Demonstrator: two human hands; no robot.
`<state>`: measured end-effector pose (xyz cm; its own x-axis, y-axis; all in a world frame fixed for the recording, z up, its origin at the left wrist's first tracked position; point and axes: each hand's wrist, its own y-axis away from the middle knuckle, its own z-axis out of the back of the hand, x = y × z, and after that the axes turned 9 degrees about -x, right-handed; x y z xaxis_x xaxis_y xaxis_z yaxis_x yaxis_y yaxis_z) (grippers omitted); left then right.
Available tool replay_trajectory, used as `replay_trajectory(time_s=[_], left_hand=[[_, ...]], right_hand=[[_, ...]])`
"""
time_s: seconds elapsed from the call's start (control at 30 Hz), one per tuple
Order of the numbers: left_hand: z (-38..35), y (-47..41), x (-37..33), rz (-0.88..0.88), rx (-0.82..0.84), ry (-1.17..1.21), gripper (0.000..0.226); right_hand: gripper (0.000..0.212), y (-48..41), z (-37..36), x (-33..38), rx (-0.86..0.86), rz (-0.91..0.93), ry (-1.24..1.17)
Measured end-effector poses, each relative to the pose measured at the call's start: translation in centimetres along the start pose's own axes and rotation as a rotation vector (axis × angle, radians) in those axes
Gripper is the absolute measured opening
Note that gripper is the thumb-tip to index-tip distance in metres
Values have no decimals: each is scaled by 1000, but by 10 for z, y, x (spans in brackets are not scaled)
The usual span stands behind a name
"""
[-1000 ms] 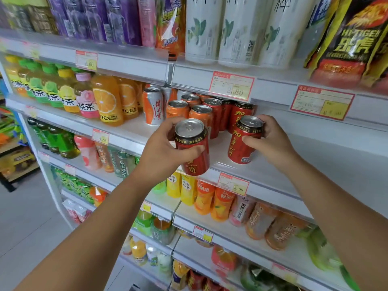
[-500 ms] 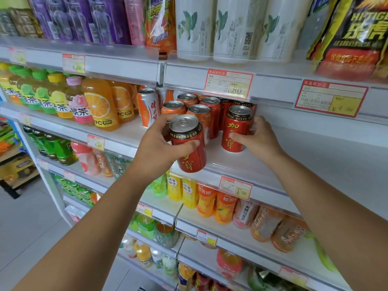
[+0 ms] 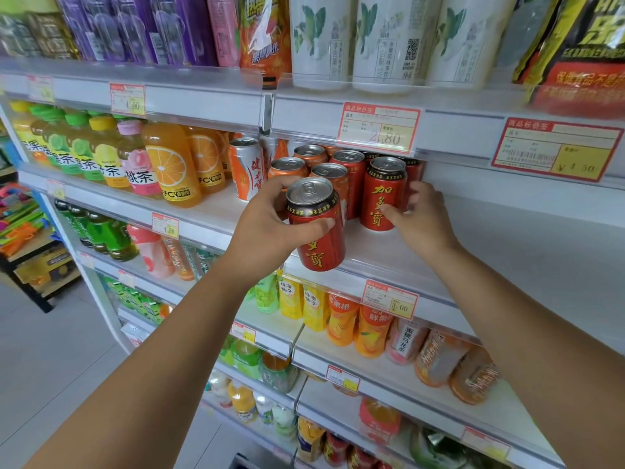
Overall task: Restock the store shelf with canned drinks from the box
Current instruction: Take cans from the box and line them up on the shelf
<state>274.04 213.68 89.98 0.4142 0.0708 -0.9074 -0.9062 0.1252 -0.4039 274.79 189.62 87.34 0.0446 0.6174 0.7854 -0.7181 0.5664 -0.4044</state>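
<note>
**A:** What's different from a second ago?

**B:** The right hand has brought its can down. A second back the shelved can was in the air, right of centre. Now it stands upright on the shelf in the middle of the frame. It is just beside the red cans already in that row and below the price tag.

**A:** Has the hand let go?

**B:** No. Its fingers are wrapped round the can, thumb on the front label and the rest behind on the right side.

**A:** And the other one?

**B:** The left hand grips the held can, with the fingers curled round the upper body and the thumb across the front. That can sits lower in the frame, slightly tilted, in front of the shelf lip. I can't tell whether it touches the lip. It has hardly moved over the last second.

**A:** So what does that mean for the restock?

**B:** I'd judge one more can is on the shelf, once the right hand releases it. The held can comes next, probably going in front of the orange cans or beside the shelved can. Bare shelf runs off to the right of the frame, so there is space. The box is out of view, so I can't say how many cans remain.
</note>
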Motion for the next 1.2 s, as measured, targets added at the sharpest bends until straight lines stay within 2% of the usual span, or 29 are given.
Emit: replay_trajectory(time_s=[0.07,0.1,0.2,0.27,0.47,0.53,0.6,0.7,0.77,0.83,1.2], left_hand=[[-3,-1,-1,4,19,15,54],[-5,-1,-2,9,34,22,54],[-14,-3,-4,7,80,44,54],[-24,-2,-6,-15,101,50,56],[-42,-3,-2,-52,176,46,66],[-36,0,7,-30,146,-12,64],[-26,4,23,-72,79,-226,54],[-14,14,49,-269,60,-612,50],[-12,15,63,-397,69,-702,51],[-12,13,74,-457,58,-731,51],[-14,14,90,-442,18,-679,53]], right_hand=[[57,22,12,8,-57,87,-27],[55,34,18,12,2,125,-90],[68,66,33,27,416,165,-256],[77,73,32,32,481,186,-272],[65,75,28,32,185,132,-334],[65,74,29,30,111,100,-340],[69,68,27,28,45,66,-305],[74,59,21,25,8,55,-220],[76,57,13,23,-7,70,-133],[77,56,6,24,-20,78,-92],[84,48,-15,26,-40,60,-38]])
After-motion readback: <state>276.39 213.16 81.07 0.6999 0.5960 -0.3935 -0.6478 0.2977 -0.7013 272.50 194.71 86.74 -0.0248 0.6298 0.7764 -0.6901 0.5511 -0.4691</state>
